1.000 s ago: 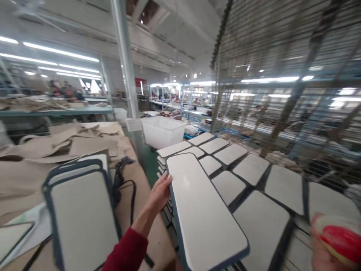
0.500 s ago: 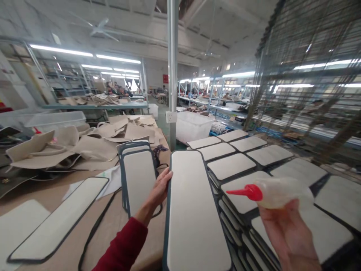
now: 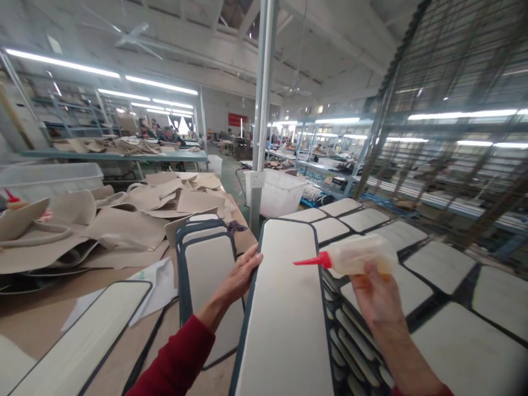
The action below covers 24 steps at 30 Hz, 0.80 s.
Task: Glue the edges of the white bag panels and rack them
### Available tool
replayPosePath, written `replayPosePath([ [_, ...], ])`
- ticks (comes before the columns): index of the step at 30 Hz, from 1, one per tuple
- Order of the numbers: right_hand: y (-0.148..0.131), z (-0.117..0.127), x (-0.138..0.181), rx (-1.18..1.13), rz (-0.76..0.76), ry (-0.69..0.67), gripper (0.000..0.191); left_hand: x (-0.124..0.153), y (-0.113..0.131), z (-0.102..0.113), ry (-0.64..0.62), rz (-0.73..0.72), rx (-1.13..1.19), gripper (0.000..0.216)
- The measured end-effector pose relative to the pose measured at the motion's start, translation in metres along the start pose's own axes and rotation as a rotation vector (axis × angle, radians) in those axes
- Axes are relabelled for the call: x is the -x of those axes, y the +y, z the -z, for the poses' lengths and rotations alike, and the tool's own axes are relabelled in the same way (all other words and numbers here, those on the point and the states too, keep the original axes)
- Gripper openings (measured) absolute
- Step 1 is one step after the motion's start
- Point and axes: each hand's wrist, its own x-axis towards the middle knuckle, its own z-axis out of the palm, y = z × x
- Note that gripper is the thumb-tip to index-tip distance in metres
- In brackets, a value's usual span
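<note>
- Your left hand (image 3: 239, 275), touching and nearest, pinches the left edge of the pale panel (image 3: 289, 313) at lower centre; its thumb is hidden.
- The panel's long axis runs from centre to bottom.
- Your right hand (image 3: 380, 297) curls round the bottle (image 3: 365, 254); its red nozzle (image 3: 310, 261) overlaps the panel's right edge, pointing left, contact unclear.
- Open face stretches below the nozzle; stacked panels (image 3: 202, 269) crowd the left.

Over at six o'clock I see a long panel (image 3: 286, 308), plain cream with a dark slate-blue edge (image 3: 240, 355). Toward four, a cloudy-white bottle (image 3: 355, 253), amber low down, wears a bright red nozzle (image 3: 324, 259). At seven, a plain maroon sleeve (image 3: 177, 357); at nine, beige sheets (image 3: 127, 225).
</note>
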Motion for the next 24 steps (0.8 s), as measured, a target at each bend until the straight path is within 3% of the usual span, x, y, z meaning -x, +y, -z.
replayPosePath([
  [4, 0.006, -0.009, -0.001, 0.04, 0.006, -0.011, 0.033, -0.008, 0.003, 0.005, -0.026, -0.002, 0.061, 0.054],
  [13, 0.003, 0.007, 0.038, 0.16, -0.138, -0.121, 0.041, -0.014, 0.009, 0.009, 0.05, -0.023, 0.052, 0.062],
  [19, -0.014, -0.013, 0.001, 0.068, 0.143, -0.003, 0.044, -0.009, 0.013, -0.004, 0.007, -0.021, 0.049, 0.065],
  [22, -0.016, -0.003, -0.002, 0.091, 0.114, -0.032, 0.05, -0.006, 0.014, -0.008, 0.022, -0.021, 0.056, 0.066],
  [24, -0.016, 0.01, 0.008, 0.151, 0.026, -0.129, 0.048, -0.004, 0.014, -0.008, 0.056, -0.027, 0.056, 0.067],
])
